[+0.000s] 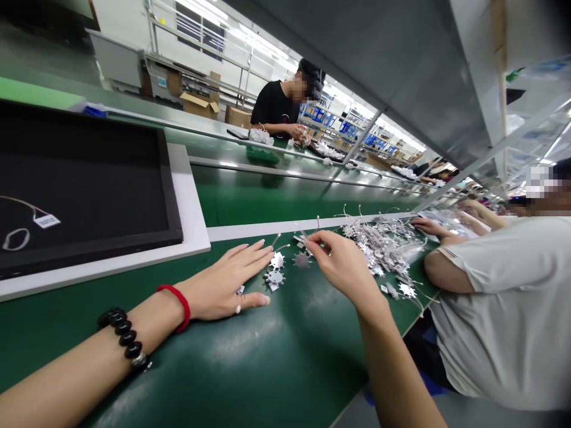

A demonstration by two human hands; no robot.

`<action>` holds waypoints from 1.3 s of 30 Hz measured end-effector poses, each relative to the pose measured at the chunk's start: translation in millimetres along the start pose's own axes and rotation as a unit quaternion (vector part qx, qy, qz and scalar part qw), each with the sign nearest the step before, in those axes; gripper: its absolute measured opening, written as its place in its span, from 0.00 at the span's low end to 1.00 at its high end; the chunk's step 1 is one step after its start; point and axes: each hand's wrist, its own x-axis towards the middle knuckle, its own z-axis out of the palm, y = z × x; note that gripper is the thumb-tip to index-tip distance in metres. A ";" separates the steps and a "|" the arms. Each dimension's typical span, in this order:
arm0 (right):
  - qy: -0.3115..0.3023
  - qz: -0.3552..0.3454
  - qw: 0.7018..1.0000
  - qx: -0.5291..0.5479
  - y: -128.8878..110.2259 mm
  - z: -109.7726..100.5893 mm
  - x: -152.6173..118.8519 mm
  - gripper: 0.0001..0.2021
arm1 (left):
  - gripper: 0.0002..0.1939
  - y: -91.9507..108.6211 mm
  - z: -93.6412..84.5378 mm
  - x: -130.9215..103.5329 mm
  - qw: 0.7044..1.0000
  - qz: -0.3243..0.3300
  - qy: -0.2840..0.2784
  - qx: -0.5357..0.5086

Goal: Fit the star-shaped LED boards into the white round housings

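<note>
My left hand (236, 278) lies flat on the green table with its fingers stretched out and a small piece partly hidden beneath it. Just beyond its fingertips are silver star-shaped metal parts (274, 277) with thin wires. My right hand (341, 261) is closed in a pinch on a similar star-shaped metal part (302, 259), slightly blurred, with a small white tag by the fingertips. To the right of that hand spreads a heap of the same metal parts (383, 244), with wires sticking up.
A black tray (173, 178) on a white board stands at left, holding a tagged wire and a loop. A co-worker in a light shirt (504, 297) sits close at right, hands at the heap. Another person (276, 107) works across the line. A grey shelf (392, 65) hangs overhead.
</note>
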 end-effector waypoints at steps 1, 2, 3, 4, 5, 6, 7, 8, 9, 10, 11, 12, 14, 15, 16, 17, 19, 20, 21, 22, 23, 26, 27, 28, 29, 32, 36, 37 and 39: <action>0.006 0.004 1.000 0.006 -2.3 -1.6 -1.1 0.10 | 0.37 0.1 -0.3 -0.8 1.000 0.007 0.010 -0.003; 0.009 0.006 1.000 0.011 -4.2 -3.0 -2.1 0.11 | 0.35 -0.2 -0.1 -1.9 1.000 0.012 0.022 -0.005; 0.008 0.008 1.000 0.018 -5.7 -4.2 -3.0 0.11 | 0.34 -0.9 0.7 -3.3 0.999 0.017 0.037 -0.006; 0.004 0.007 1.000 0.025 -6.6 -5.1 -3.8 0.11 | 0.33 -1.8 1.9 -4.6 0.998 0.022 0.055 -0.008; -0.001 0.005 0.999 0.033 -7.1 -5.6 -4.7 0.12 | 0.32 -2.9 3.5 -5.9 0.997 0.027 0.073 -0.009; -0.007 0.003 0.999 0.040 -7.2 -5.7 -5.5 0.12 | 0.32 -4.1 5.3 -7.1 0.995 0.033 0.092 -0.009; -0.011 0.001 0.999 0.047 -6.9 -5.5 -6.4 0.12 | 0.31 -5.1 7.0 -8.0 0.993 0.038 0.109 -0.010; -0.016 -0.001 0.999 0.052 -6.4 -5.2 -7.4 0.13 | 0.30 -5.9 8.3 -8.8 0.991 0.044 0.123 -0.010; -0.019 -0.002 0.998 0.056 -5.8 -4.6 -8.5 0.13 | 0.28 -6.3 9.2 -9.4 0.989 0.049 0.136 -0.011; -0.023 -0.003 0.998 0.059 -5.2 -4.0 -9.5 0.13 | 0.27 -6.3 9.5 -9.8 0.988 0.053 0.146 -0.011; -0.028 -0.004 0.998 0.061 -4.7 -3.3 -10.6 0.13 | 0.25 -6.0 9.3 -10.0 0.986 0.056 0.155 -0.011; -0.033 -0.005 0.998 0.062 -4.2 -2.6 -11.5 0.13 | 0.24 -5.5 8.7 -10.2 0.985 0.058 0.163 -0.011; -0.040 -0.007 0.997 0.067 -3.7 -1.4 -12.9 0.12 | 0.22 -4.2 6.7 -10.2 0.982 0.060 0.180 -0.011; -0.039 -0.008 0.997 0.069 -3.6 -0.9 -13.3 0.12 | 0.21 -3.5 5.5 -10.1 0.980 0.061 0.189 -0.010; -0.037 -0.008 0.997 0.073 -3.6 -0.4 -13.5 0.12 | 0.21 -3.0 4.4 -9.9 0.978 0.063 0.198 -0.010; -0.032 -0.008 0.997 0.077 -3.7 0.1 -13.6 0.12 | 0.21 -2.6 3.5 -9.7 0.976 0.066 0.207 -0.010; -0.022 -0.008 0.996 0.084 -4.4 1.3 -13.6 0.12 | 0.22 -2.0 2.0 -9.0 0.972 0.070 0.222 -0.008; -0.021 -0.010 0.996 0.086 -4.8 2.0 -13.5 0.12 | 0.21 -1.9 1.6 -8.6 0.971 0.070 0.227 -0.007; -0.022 -0.011 0.996 0.088 -5.2 2.6 -13.5 0.12 | 0.21 -1.7 1.3 -8.2 0.971 0.066 0.230 -0.005; -0.023 -0.012 0.996 0.089 -5.4 3.1 -13.4 0.11 | 0.20 -1.6 1.2 -8.0 0.971 0.062 0.230 -0.001; -0.022 -0.011 0.996 0.089 -5.0 3.2 -13.2 0.12 | 0.19 -1.6 1.2 -8.0 0.972 0.057 0.229 0.003; 0.011 0.009 0.997 0.078 0.7 -0.3 -11.6 0.14 | 0.17 -1.5 1.8 -8.9 0.974 0.048 0.219 0.016; 0.031 0.022 0.997 0.070 4.6 -3.1 -10.8 0.16 | 0.17 -1.4 2.0 -9.4 0.975 0.048 0.216 0.021; 0.053 0.038 0.996 0.059 9.4 -6.5 -9.9 0.17 | 0.17 -1.2 2.1 -9.9 0.975 0.049 0.214 0.026; 0.072 0.055 0.995 0.045 14.9 -10.2 -9.2 0.19 | 0.16 -0.9 2.0 -10.3 0.976 0.051 0.211 0.031; 0.096 0.105 0.990 -0.001 33.7 -19.8 -9.1 0.23 | 0.16 1.1 0.7 -10.4 0.974 0.065 0.211 0.054; 0.031 0.155 0.987 -0.041 57.0 -18.6 -17.1 0.28 | 0.16 5.8 -2.2 -9.0 0.968 0.097 0.214 0.093; 0.005 0.160 0.986 -0.041 61.3 -16.1 -19.9 0.27 | 0.16 7.0 -2.9 -8.7 0.965 0.107 0.215 0.103; -0.049 0.155 0.986 -0.024 66.5 -11.2 -25.2 0.23 | 0.16 9.3 -3.9 -8.0 0.961 0.127 0.215 0.120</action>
